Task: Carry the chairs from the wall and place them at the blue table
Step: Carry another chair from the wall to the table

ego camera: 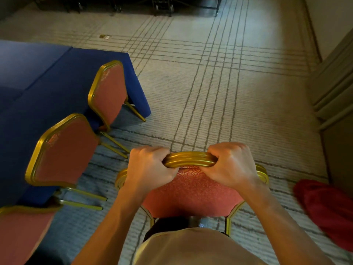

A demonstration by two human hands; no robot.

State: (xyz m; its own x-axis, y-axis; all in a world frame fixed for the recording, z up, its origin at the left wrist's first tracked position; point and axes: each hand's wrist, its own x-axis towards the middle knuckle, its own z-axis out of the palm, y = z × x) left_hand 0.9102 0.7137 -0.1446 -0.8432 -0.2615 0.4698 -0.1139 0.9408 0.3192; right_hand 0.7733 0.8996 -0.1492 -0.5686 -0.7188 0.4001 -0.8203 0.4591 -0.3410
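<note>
Low in the centre of the frame, my left grip (150, 169) and right grip (231, 165) are both curled tight around the gold top rail of the red chair (191, 194), knuckles up, with rail showing between them. The blue bench (38, 77) fills the upper left. A row of matching chairs (65, 150) stands along its edge, apart from the held one.

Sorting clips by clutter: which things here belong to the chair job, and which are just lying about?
Job: held chair, gripped by left hand and right hand; blue table; far chair, middle chair, near chair at it.
Lying about: red cloth on the carpet; floor plate; dark stands.
</note>
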